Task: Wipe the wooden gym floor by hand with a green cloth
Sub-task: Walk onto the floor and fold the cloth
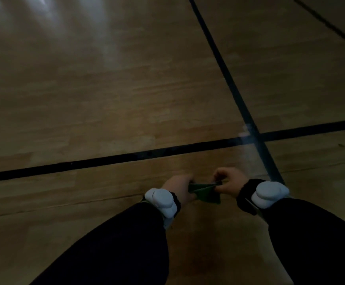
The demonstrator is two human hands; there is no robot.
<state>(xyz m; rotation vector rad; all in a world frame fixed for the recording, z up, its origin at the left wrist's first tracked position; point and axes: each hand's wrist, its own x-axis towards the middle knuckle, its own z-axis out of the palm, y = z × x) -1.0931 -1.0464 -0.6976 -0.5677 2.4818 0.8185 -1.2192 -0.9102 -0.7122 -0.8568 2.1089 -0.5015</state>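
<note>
We see both arms reaching forward and down in dark sleeves, each wrist carrying a white device on a dark strap. The left hand and the right hand sit close together, knuckles up, fingers curled inward in a pinching grip on the green cloth stretched between them. In this dim light the fingertips blur, so we cannot tell exactly which fingers pinch.
</note>
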